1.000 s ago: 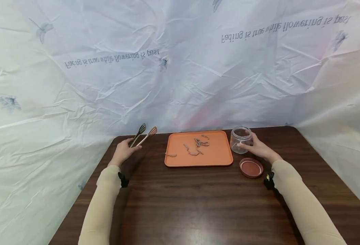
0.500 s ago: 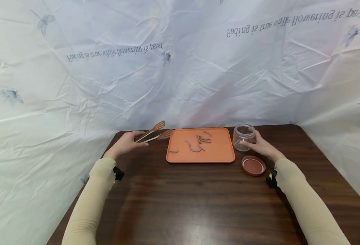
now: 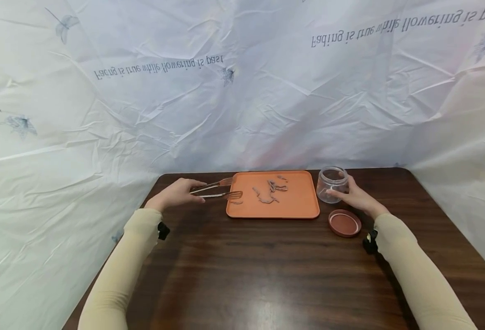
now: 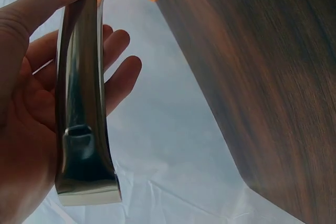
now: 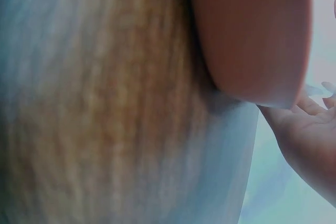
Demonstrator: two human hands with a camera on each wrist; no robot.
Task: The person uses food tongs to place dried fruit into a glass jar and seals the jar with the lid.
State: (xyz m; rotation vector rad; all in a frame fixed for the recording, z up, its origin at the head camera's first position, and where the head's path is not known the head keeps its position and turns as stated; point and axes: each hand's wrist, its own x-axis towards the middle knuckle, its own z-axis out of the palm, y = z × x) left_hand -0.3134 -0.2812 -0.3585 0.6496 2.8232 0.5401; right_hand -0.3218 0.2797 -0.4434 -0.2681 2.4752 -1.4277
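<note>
My left hand (image 3: 176, 194) holds a pair of metal tongs (image 4: 81, 103) between thumb and fingers. The slotted heads of the tongs stand apart and reach over the left edge of an orange tray (image 3: 292, 208), near a thin strip (image 3: 237, 202). Several more greyish-brown strips (image 3: 266, 200) lie across the tray, some bunched toward its middle. At the tray's right, my right hand (image 3: 360, 198) grips a clear open jar (image 3: 329, 185), thumb on the near side. In the right wrist view the jar is mostly hidden behind the reddish-brown lid (image 5: 252, 35).
The round lid (image 3: 344, 223) lies on the dark wooden table (image 3: 259, 266), just in front of the jar. A white printed sheet (image 3: 267, 114) hangs behind the table and along its sides.
My left hand has swung the tongs to the right and lowered them, from beside the tray to over its left edge. My right hand stays on the jar.
</note>
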